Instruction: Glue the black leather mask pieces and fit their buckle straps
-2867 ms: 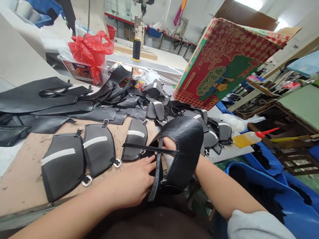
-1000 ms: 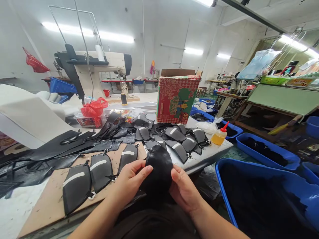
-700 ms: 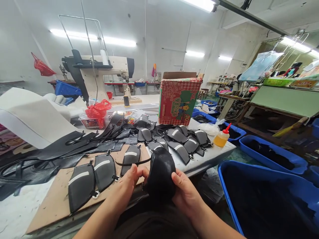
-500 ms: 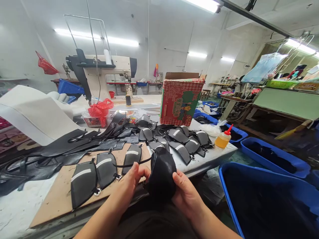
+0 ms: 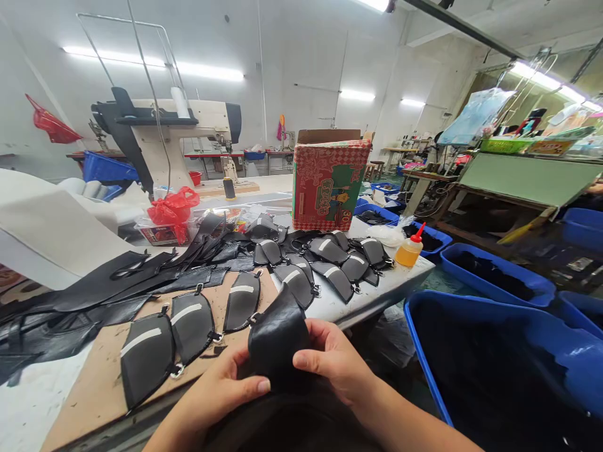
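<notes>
Close to my body I hold a shiny black leather bra cup (image 5: 279, 333) between both hands, its smooth outer side towards me. My left hand (image 5: 238, 373) grips its lower left edge, thumb in front. On the right edge, the thumb and curled fingers of my right hand (image 5: 332, 359) pinch it. A metal ring (image 5: 254, 318) shows at its upper left edge. Left of it, several grey-lined cups (image 5: 148, 355) with white strips and metal rings lie on a brown board (image 5: 94, 383). More such cups (image 5: 330, 251) are piled further back on the table.
Black leather strips (image 5: 117, 276) cover the table's left side. A red and green carton (image 5: 330, 185), a glue bottle (image 5: 411, 246) with a red nozzle and a red plastic bag (image 5: 174, 207) stand behind. Blue bins (image 5: 424, 320) line the floor at right. A sewing machine (image 5: 188, 119) stands at the back.
The cup has turned and tilted in my hands, so its smooth front shows more broadly. My left thumb has come round onto its lower front. The camera view has shifted slightly right.
</notes>
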A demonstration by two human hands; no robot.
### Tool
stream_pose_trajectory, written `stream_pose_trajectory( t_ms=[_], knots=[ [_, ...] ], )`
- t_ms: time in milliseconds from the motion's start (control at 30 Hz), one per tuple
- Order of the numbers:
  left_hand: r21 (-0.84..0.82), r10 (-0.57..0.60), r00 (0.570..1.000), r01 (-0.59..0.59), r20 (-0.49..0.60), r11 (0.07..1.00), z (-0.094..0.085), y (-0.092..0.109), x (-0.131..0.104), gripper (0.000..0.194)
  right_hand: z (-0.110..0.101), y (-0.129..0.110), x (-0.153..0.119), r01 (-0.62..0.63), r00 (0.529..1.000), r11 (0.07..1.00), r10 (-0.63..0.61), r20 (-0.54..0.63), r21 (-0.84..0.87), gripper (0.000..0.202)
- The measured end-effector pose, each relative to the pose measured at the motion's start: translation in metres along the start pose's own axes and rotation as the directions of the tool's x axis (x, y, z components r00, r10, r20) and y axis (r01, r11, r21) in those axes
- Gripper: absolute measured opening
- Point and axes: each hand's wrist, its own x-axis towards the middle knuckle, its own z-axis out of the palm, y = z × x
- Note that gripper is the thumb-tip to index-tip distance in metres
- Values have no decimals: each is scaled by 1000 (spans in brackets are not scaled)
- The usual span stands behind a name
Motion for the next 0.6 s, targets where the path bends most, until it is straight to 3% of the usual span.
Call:
stream_pose_trajectory(
  t_ms=[67, 200, 367, 433, 467, 533, 600],
  knots=[
    [-142, -46, 998, 39, -45, 989, 2, -8, -3, 53, 1, 2, 0, -40, 999, 998, 40, 10, -42, 31],
    [-371, -112, 982, 47, -155, 927, 13, -13, -4, 42, 3, 4, -1, -75, 996, 983, 83, 43, -170, 33],
    [-461, -62, 990, -4, -129, 887, 22, -9, -5, 32, 2, -9, -1, 38, 996, 867, 10, 93, -498, 35],
    [-469, 3, 996, -46, -92, 882, 24, -6, -6, 32, 1, -21, -2, 215, 966, 732, -64, 249, -646, 39],
    [-470, 52, 997, -76, -62, 880, 26, -5, -7, 33, 1, -28, -2, 335, 928, 636, -95, 361, -695, 40],
    [-472, 125, 992, -101, 20, 876, 29, -4, -7, 38, 3, -43, -5, 576, 805, 387, -113, 583, -720, 35],
    [-482, 126, 989, -76, 71, 873, 31, -4, -7, 37, 7, -56, -9, 723, 689, 108, -60, 722, -682, 19]
  ],
)
